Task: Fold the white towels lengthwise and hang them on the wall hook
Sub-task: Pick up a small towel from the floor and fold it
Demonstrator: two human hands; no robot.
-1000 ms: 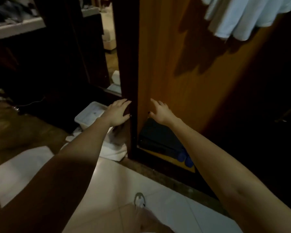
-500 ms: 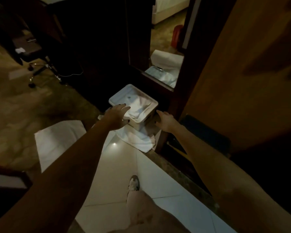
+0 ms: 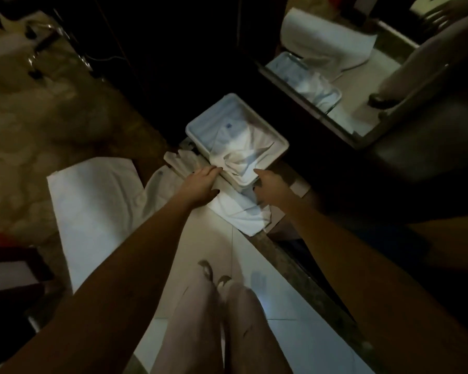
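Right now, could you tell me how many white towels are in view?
4: one crumpled in the bin, one flat on the floor, one under the bin, one folded beside it; others possibly hidden.

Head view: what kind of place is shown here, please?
Probably a hotel room, though not certain: a white bin of crumpled towels, a floor-length mirror, and a tiled floor meeting patterned carpet.

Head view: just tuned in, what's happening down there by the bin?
A person is bent over a white bin on the floor, which holds a crumpled white towel. The left hand has its fingers stretched out at the near rim, next to that towel. The right hand is at the same rim, but its grip is unclear. A second towel lies under the bin, and a flat towel is spread out beside it. No towel is lifted yet.
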